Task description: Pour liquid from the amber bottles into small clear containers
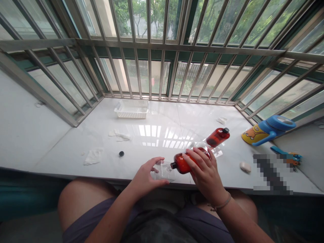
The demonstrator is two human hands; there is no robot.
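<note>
My right hand (204, 170) is wrapped over an amber bottle (181, 163) with a dark, threaded neck. The bottle lies tilted almost level, its uncapped mouth pointing left. Right at that mouth is a clear see-through container (165, 172), held between the thumb and fingers of my left hand (146, 173). Whether any liquid is flowing I cannot tell. A black cap (121, 154) lies on the white ledge to the left. Just beyond my right hand, a second amber bottle (217, 137) with a black cap leans or lies near some clear plastic.
A white perforated basket (131, 109) stands at the back. Crumpled tissues (93, 156) are scattered at left. To the right are a blue and yellow water bottle (265, 130), a pale small block (245, 167) and a blue-orange item (288, 155). Metal window bars (163, 74) enclose the ledge (162, 121).
</note>
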